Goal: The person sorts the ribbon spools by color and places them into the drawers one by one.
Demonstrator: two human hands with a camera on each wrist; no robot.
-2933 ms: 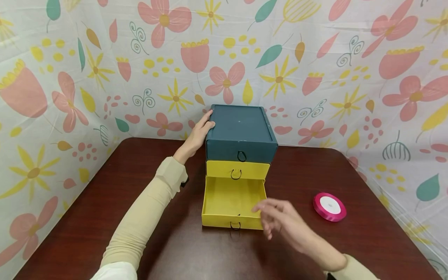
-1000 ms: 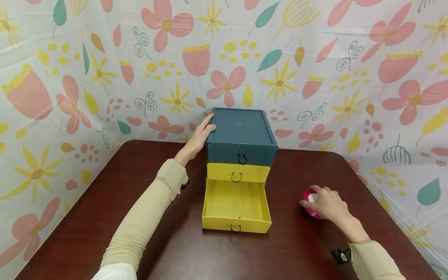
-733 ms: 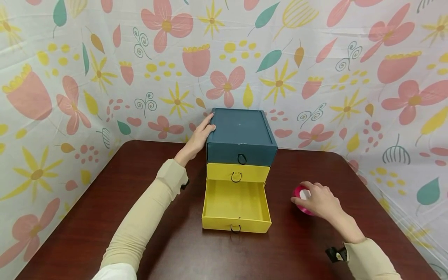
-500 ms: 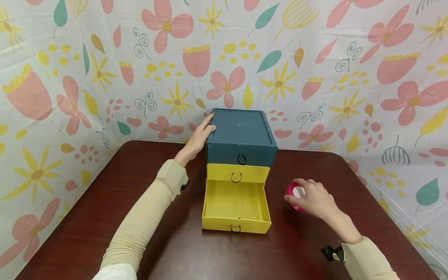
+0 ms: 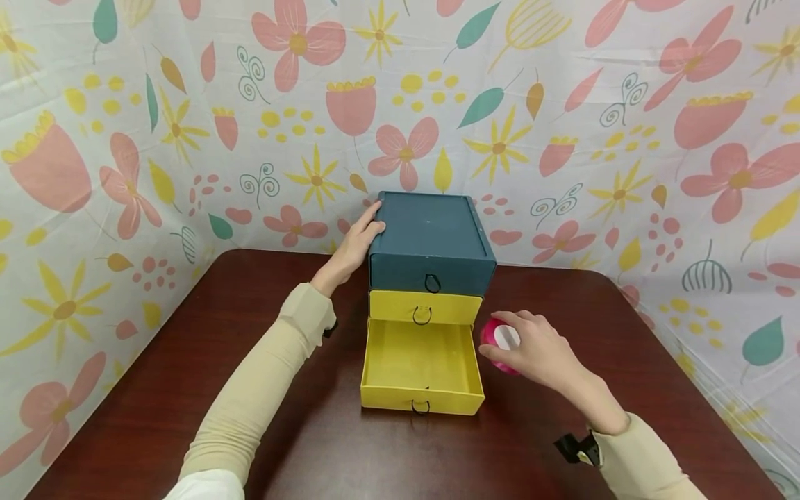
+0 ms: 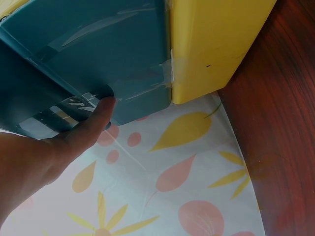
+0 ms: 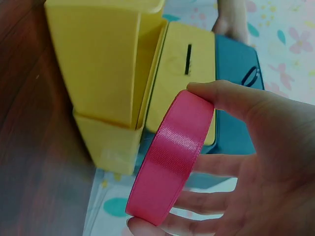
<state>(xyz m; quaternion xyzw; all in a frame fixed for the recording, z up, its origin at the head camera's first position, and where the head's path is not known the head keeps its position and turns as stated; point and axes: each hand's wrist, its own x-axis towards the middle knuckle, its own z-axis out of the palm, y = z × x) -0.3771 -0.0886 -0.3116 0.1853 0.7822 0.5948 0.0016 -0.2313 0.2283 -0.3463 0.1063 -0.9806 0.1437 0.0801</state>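
Observation:
A stack of box drawers stands on the table, a blue unit (image 5: 431, 226) above yellow ones. The lowest yellow drawer (image 5: 394, 398) is pulled out, with only a tiny dark mark on its floor. My left hand (image 5: 350, 248) rests against the blue unit's left top edge; in the left wrist view a finger (image 6: 93, 123) presses its side. My right hand (image 5: 542, 351) holds a roll of pink ribbon (image 7: 170, 157) by its rim, thumb and fingertips on opposite edges. The roll is off the table, just right of the pulled-out drawer.
The middle yellow drawer (image 5: 384, 306) and the blue one have black loop pulls on their fronts and are closed. A dark reddish wooden table (image 5: 281, 430) carries the stack. Flower-printed cloth (image 5: 237, 125) hangs behind and at both sides.
My right hand has reached from beside the drawer to the ribbon roll on the right, gripped it, lifted it and carried it left toward the drawer. My left hand stays on the blue unit.

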